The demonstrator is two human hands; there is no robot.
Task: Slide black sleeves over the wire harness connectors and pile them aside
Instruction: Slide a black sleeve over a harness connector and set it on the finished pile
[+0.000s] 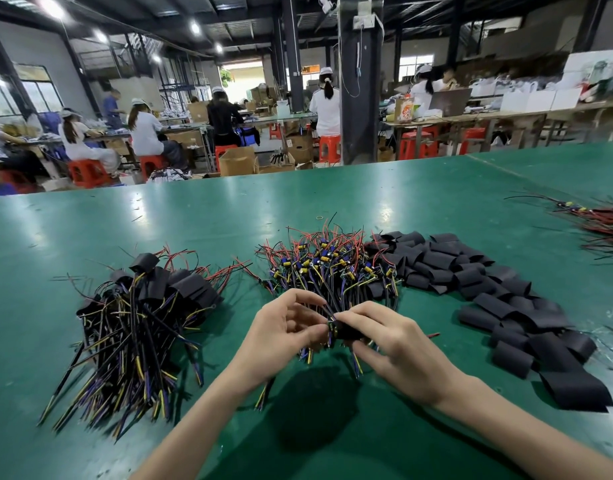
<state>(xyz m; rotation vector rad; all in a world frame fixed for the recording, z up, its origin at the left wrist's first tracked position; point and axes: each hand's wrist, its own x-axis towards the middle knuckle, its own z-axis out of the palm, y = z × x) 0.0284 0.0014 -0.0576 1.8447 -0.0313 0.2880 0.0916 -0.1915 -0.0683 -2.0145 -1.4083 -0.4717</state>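
- A single view, from a camera worn on the person's head, faces forward and down across the green table (332, 202).
- It sits close above the forearms; left hand (287, 327) and right hand (395, 344) meet at lower centre.
- The wide-angle lens takes in the distant workshop hall across the top.

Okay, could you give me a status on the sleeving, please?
Left hand pinches harness; right hand pinches black sleeve at its connector end. Finished pile left, loose sleeves right. Nothing blocking.
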